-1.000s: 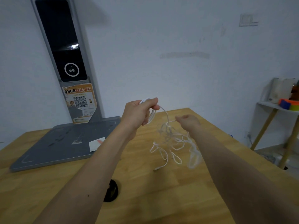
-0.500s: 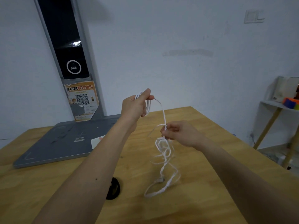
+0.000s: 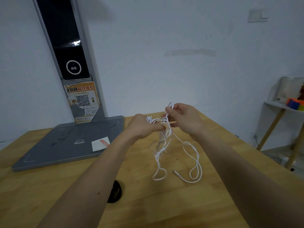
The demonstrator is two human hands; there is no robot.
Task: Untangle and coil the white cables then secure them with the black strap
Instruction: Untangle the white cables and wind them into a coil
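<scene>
A: We have the thin white tangled cables [image 3: 164, 142] held above the pale wooden bench [image 3: 164, 203]. Left hand [image 3: 143, 127] fingers curl round a bunch; right hand [image 3: 184, 119] pinches strands at the top. Loose loops trail onto the bench.

B: We judge them light, limp, snag-prone; best taken near the free plug end. The black strap loop [image 3: 116, 191] lies on the bench. The orange sticker [image 3: 82, 99] has a QR code; its lettering we can't read.

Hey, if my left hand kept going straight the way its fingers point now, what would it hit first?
Probably the white cables it already grips, then the right hand close beyond them; depth is unclear.
</scene>
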